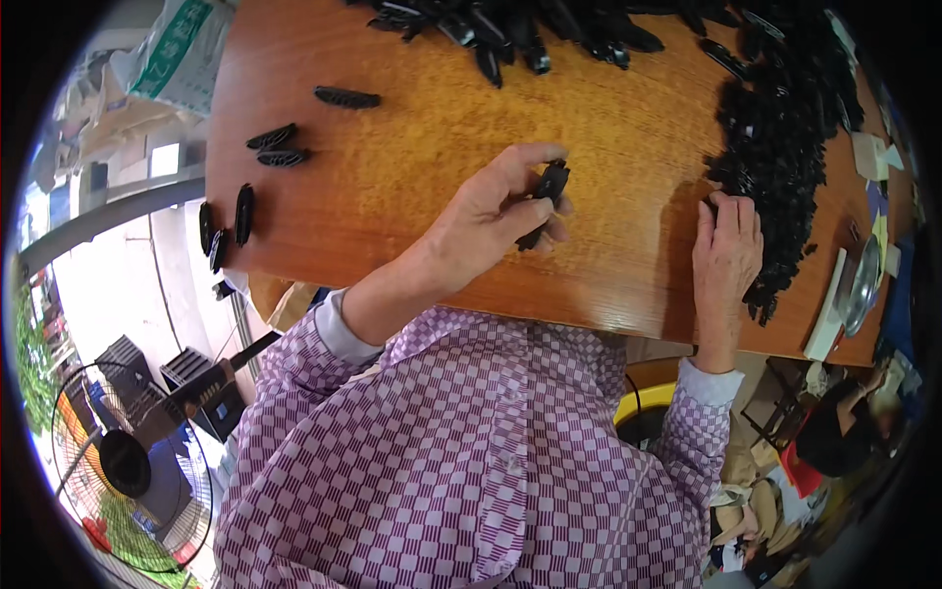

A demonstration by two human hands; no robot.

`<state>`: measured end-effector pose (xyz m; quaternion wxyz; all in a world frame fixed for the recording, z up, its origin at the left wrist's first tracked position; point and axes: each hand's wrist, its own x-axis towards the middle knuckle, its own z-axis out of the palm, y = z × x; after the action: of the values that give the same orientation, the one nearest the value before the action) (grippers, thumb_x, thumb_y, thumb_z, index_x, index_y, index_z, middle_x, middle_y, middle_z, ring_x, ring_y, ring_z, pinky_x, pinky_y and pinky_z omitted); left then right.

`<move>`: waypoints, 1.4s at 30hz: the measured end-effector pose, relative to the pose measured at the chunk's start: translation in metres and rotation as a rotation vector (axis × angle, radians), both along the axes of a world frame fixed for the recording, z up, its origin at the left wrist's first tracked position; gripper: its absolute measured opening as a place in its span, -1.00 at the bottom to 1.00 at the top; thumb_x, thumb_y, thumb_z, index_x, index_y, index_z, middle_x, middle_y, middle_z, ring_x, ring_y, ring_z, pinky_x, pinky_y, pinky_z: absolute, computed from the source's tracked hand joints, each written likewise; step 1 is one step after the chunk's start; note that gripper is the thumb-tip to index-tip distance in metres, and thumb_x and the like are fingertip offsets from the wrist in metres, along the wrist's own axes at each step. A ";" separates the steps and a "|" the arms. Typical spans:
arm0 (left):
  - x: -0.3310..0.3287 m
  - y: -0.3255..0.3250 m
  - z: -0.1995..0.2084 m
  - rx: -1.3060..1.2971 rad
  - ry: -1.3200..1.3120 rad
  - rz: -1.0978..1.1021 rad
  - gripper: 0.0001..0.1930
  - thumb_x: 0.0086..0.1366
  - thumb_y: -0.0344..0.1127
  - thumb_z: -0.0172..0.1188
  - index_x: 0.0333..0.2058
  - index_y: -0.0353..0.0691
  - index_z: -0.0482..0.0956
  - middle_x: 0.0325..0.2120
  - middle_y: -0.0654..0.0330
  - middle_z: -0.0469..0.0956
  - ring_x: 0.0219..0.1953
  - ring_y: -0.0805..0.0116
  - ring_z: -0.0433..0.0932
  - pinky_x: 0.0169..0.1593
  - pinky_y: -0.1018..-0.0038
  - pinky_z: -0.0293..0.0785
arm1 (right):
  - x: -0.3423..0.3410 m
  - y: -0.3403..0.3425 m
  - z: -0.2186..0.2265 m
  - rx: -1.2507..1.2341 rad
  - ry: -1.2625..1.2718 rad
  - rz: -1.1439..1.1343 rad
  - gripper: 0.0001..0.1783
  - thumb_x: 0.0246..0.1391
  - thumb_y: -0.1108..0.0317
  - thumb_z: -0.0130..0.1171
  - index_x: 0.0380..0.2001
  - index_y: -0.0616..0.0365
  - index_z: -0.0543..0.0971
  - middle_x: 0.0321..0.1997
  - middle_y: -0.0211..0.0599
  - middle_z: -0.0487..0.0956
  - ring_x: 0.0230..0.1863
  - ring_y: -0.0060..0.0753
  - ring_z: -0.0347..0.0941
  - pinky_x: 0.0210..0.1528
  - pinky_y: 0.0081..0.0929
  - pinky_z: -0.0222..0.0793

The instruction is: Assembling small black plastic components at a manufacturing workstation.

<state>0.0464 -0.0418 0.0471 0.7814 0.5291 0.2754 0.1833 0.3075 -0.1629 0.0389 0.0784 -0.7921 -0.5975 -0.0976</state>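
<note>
My left hand (491, 211) is closed around a black oblong plastic piece (551, 184), held tilted above the wooden table (432, 177) between thumb and fingers. My right hand (728, 236) rests at the inner edge of a heap of small black parts (770, 187) on the right. Its fingers are curled and their tips reach the heap; whatever they pinch is too small to make out. Apart from the heap, toward the left table edge, lie several slim black pieces (346, 97), some showing an openwork pattern.
Larger black pieces (510, 29) are piled along the far table edge. A white and green bag (182, 54) is at the far left. On the right edge lie a white strip (826, 304) and a clear oval item (863, 285). A fan (128, 461) stands at lower left; a person (849, 422) is at lower right.
</note>
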 end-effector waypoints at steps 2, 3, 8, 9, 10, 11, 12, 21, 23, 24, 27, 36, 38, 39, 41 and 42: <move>-0.003 -0.002 0.002 -0.096 0.010 0.039 -0.57 0.38 -0.51 -0.15 0.21 -0.21 0.16 -0.22 0.12 0.49 -0.18 0.36 0.55 -0.16 0.48 0.54 | 0.001 0.002 -0.005 0.006 -0.035 0.025 -0.81 0.08 0.38 0.15 -0.22 0.16 0.49 -0.28 -0.18 0.45 -0.23 -0.06 0.42 -0.20 -0.25 0.37; -0.005 -0.002 0.000 -0.091 0.013 0.049 -0.57 0.38 -0.51 -0.15 0.21 -0.21 0.16 -0.22 0.12 0.49 -0.18 0.36 0.55 -0.16 0.48 0.54 | 0.001 0.004 -0.006 0.010 -0.077 0.038 -0.82 0.08 0.40 0.15 -0.23 0.16 0.49 -0.28 -0.18 0.46 -0.23 -0.07 0.43 -0.20 -0.26 0.37; -0.017 0.000 -0.008 -0.090 -0.018 0.058 -0.57 0.38 -0.51 -0.15 0.22 -0.20 0.16 -0.20 0.13 0.48 -0.18 0.36 0.55 -0.13 0.48 0.54 | -0.007 0.005 -0.001 0.173 0.053 0.131 -0.83 0.05 0.47 0.17 -0.26 0.19 0.47 -0.32 -0.18 0.51 -0.26 -0.13 0.46 -0.22 -0.26 0.37; -0.020 0.000 -0.007 -0.082 -0.014 0.072 -0.57 0.38 -0.51 -0.15 0.22 -0.20 0.16 -0.20 0.13 0.48 -0.18 0.36 0.55 -0.13 0.48 0.54 | -0.013 0.005 0.001 0.176 0.337 0.038 -0.82 0.06 0.48 0.16 -0.24 0.20 0.46 -0.32 -0.15 0.50 -0.27 -0.09 0.46 -0.23 -0.25 0.37; -0.022 0.000 -0.006 -0.100 -0.023 0.099 -0.58 0.35 -0.54 -0.15 0.18 -0.24 0.17 -0.23 0.12 0.48 -0.21 0.36 0.55 -0.16 0.49 0.53 | -0.018 0.005 0.003 0.173 0.622 -0.055 -0.81 0.06 0.49 0.16 -0.22 0.22 0.46 -0.33 -0.12 0.49 -0.27 -0.06 0.45 -0.24 -0.25 0.37; -0.025 0.003 -0.005 -0.107 -0.032 0.127 -0.59 0.32 -0.57 -0.14 0.15 -0.28 0.18 -0.26 0.11 0.48 -0.24 0.37 0.54 -0.18 0.49 0.52 | -0.018 0.006 0.003 0.187 0.629 -0.035 -0.81 0.06 0.49 0.16 -0.22 0.22 0.46 -0.33 -0.12 0.49 -0.27 -0.06 0.45 -0.24 -0.25 0.37; -0.028 0.007 -0.006 -0.086 -0.029 0.141 -0.59 0.32 -0.57 -0.14 0.15 -0.28 0.18 -0.26 0.11 0.48 -0.24 0.37 0.54 -0.18 0.49 0.52 | -0.016 0.007 0.001 0.173 0.454 0.101 -0.79 0.07 0.50 0.15 -0.19 0.23 0.46 -0.35 -0.12 0.47 -0.30 -0.08 0.44 -0.28 -0.31 0.37; -0.090 0.084 -0.032 0.675 0.435 0.441 -0.52 0.18 -0.57 0.04 0.09 -0.19 0.25 -0.32 0.02 0.49 -0.24 0.22 0.53 -0.19 0.40 0.45 | -0.027 0.009 0.011 -0.013 0.415 0.138 -0.83 0.07 0.49 0.14 -0.26 0.25 0.42 -0.26 -0.08 0.42 -0.26 0.02 0.43 -0.31 -0.21 0.33; -0.119 0.104 -0.038 0.712 0.443 0.462 -0.48 0.14 -0.58 0.05 0.12 -0.21 0.23 -0.29 -0.03 0.49 -0.22 0.20 0.52 -0.14 0.42 0.43 | -0.030 0.012 0.016 -0.038 0.378 0.157 -0.85 0.09 0.50 0.11 -0.26 0.26 0.42 -0.27 -0.06 0.42 -0.26 0.04 0.42 -0.30 -0.25 0.35; -0.123 0.109 -0.023 0.723 0.543 0.445 -0.45 0.14 -0.58 0.05 0.14 -0.22 0.21 -0.22 -0.09 0.48 -0.18 0.10 0.52 -0.10 0.36 0.44 | -0.030 0.012 0.017 -0.071 0.336 0.160 -0.87 0.11 0.51 0.08 -0.25 0.27 0.43 -0.27 -0.04 0.42 -0.26 0.07 0.40 -0.28 -0.29 0.37; -0.134 0.128 -0.002 1.069 0.752 0.412 -0.43 0.14 -0.56 0.04 0.16 -0.19 0.20 -0.08 -0.09 0.42 -0.09 -0.03 0.49 -0.02 0.24 0.41 | -0.021 0.007 0.006 0.046 0.323 0.193 -0.86 0.12 0.51 0.09 -0.24 0.27 0.44 -0.28 -0.05 0.45 -0.26 -0.01 0.43 -0.27 -0.34 0.37; -0.066 0.170 -0.002 2.044 0.801 0.201 -0.67 0.20 -0.46 0.07 -0.03 -0.25 0.42 -0.02 0.03 0.41 -0.11 0.08 0.52 -0.09 0.24 0.46 | -0.035 0.002 0.009 0.357 0.482 0.169 -0.79 0.04 0.66 0.13 -0.21 0.31 0.50 -0.27 -0.13 0.53 -0.28 -0.22 0.47 -0.17 -0.52 0.40; -0.050 0.170 0.002 1.865 0.831 0.036 -0.76 0.22 -0.43 0.09 -0.12 -0.25 0.45 -0.03 0.01 0.36 0.00 0.05 0.34 -0.03 0.23 0.38 | -0.041 0.001 0.017 0.338 0.291 0.248 -0.81 0.02 0.66 0.15 -0.25 0.30 0.52 -0.25 -0.10 0.57 -0.26 -0.10 0.52 -0.19 -0.41 0.45; -0.044 0.170 0.007 1.858 0.793 0.031 -0.76 0.22 -0.43 0.09 -0.12 -0.25 0.45 -0.03 0.01 0.36 0.00 0.05 0.34 -0.03 0.23 0.38 | -0.042 -0.002 0.015 0.374 0.261 0.294 -0.81 -0.01 0.66 0.17 -0.26 0.29 0.52 -0.27 -0.10 0.57 -0.28 -0.10 0.52 -0.21 -0.38 0.46; -0.040 0.169 0.012 1.674 0.924 -0.256 -0.65 0.22 -0.40 0.09 0.01 -0.24 0.41 0.03 -0.01 0.34 0.07 -0.01 0.31 0.10 0.20 0.30 | -0.042 -0.012 0.017 0.397 0.216 0.327 -0.80 -0.03 0.66 0.20 -0.28 0.29 0.52 -0.28 -0.09 0.57 -0.29 -0.10 0.53 -0.24 -0.35 0.46; -0.049 0.169 0.003 1.673 0.913 -0.252 -0.65 0.22 -0.40 0.09 0.01 -0.24 0.41 0.03 -0.01 0.34 0.07 -0.01 0.31 0.10 0.20 0.30 | -0.044 -0.014 0.020 0.429 0.187 0.371 -0.79 -0.06 0.65 0.23 -0.29 0.28 0.52 -0.28 -0.09 0.57 -0.31 -0.11 0.53 -0.27 -0.34 0.47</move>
<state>-0.0028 0.1275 0.0505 -0.0178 0.9614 0.2743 0.0117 0.2638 -0.1773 0.0593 0.3153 -0.6402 -0.6879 -0.1323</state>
